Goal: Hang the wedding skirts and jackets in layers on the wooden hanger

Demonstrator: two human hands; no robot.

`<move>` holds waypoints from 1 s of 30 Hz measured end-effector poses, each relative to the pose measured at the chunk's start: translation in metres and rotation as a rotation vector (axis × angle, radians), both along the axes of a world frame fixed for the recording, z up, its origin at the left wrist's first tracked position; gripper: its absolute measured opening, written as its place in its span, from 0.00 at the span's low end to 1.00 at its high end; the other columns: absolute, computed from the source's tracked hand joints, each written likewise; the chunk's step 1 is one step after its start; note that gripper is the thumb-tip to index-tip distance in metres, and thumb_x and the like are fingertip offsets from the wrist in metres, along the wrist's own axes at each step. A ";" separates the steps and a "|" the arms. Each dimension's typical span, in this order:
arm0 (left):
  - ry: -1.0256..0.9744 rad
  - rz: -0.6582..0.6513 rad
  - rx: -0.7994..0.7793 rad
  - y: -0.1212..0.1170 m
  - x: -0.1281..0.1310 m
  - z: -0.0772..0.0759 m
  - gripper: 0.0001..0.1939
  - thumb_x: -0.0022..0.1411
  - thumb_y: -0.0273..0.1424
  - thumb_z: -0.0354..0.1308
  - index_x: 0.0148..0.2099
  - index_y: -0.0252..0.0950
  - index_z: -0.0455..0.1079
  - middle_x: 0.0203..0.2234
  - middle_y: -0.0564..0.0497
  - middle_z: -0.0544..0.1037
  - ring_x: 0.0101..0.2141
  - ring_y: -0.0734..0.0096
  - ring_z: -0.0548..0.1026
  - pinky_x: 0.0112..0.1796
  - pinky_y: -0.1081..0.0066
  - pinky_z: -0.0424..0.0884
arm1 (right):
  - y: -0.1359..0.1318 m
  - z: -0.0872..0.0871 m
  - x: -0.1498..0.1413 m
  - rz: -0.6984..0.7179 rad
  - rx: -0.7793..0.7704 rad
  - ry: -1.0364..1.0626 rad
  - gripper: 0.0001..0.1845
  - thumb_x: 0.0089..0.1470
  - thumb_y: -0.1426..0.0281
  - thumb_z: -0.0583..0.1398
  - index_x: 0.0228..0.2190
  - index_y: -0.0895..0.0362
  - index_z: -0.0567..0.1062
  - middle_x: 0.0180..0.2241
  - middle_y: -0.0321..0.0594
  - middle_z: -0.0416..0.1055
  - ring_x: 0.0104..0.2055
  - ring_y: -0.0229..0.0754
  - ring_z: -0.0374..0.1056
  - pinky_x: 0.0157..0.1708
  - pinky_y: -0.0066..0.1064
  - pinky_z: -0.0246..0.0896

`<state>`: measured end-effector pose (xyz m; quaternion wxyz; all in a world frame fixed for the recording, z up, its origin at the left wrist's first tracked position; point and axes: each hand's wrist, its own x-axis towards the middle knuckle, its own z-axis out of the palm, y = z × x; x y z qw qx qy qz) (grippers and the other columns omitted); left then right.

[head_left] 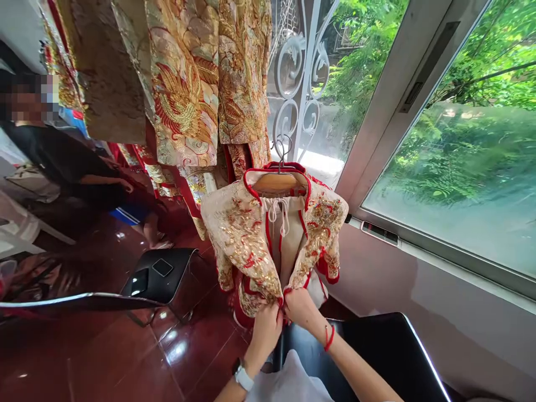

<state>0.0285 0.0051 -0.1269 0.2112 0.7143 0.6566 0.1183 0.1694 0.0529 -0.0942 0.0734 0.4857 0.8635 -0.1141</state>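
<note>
A cream jacket (247, 240) with gold and red embroidery hangs on a wooden hanger (277, 181) from a white scrolled metal stand (299, 67). Its front hangs open. My left hand (267, 325), with a watch on its wrist, pinches the lower hem of the jacket's left front panel. My right hand (298, 307), a red cord round its wrist, grips the lower edge of the right front panel. Both hands meet at the bottom of the opening, fingers closed on the fabric.
More embroidered red and gold garments (196, 84) hang behind. A black chair (161, 273) carries two phones. A person in black (62, 162) sits at the left. Another black chair (385, 346) stands under my arms. A large window (460, 151) lies to the right. The floor is glossy red.
</note>
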 end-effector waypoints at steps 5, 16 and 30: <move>0.016 0.074 -0.196 0.037 0.002 -0.021 0.20 0.68 0.23 0.42 0.39 0.27 0.77 0.36 0.29 0.80 0.40 0.49 0.81 0.39 0.61 0.69 | 0.015 -0.024 0.006 -0.017 -0.079 -0.028 0.17 0.61 0.74 0.53 0.34 0.66 0.82 0.35 0.61 0.79 0.39 0.55 0.78 0.39 0.42 0.69; -0.413 0.158 -0.018 0.038 -0.005 -0.054 0.15 0.65 0.27 0.46 0.35 0.33 0.75 0.35 0.37 0.81 0.39 0.56 0.79 0.43 0.61 0.70 | 0.030 -0.056 0.020 -0.215 -0.080 0.398 0.19 0.61 0.76 0.48 0.42 0.59 0.78 0.44 0.49 0.78 0.49 0.44 0.73 0.49 0.31 0.63; -1.356 0.596 -0.012 0.026 -0.022 -0.096 0.22 0.57 0.55 0.49 0.32 0.40 0.59 0.16 0.62 0.54 0.17 0.80 0.54 0.20 0.76 0.55 | 0.018 -0.091 0.053 -0.654 -0.192 0.949 0.11 0.53 0.64 0.48 0.21 0.52 0.61 0.21 0.35 0.64 0.26 0.39 0.61 0.30 0.30 0.59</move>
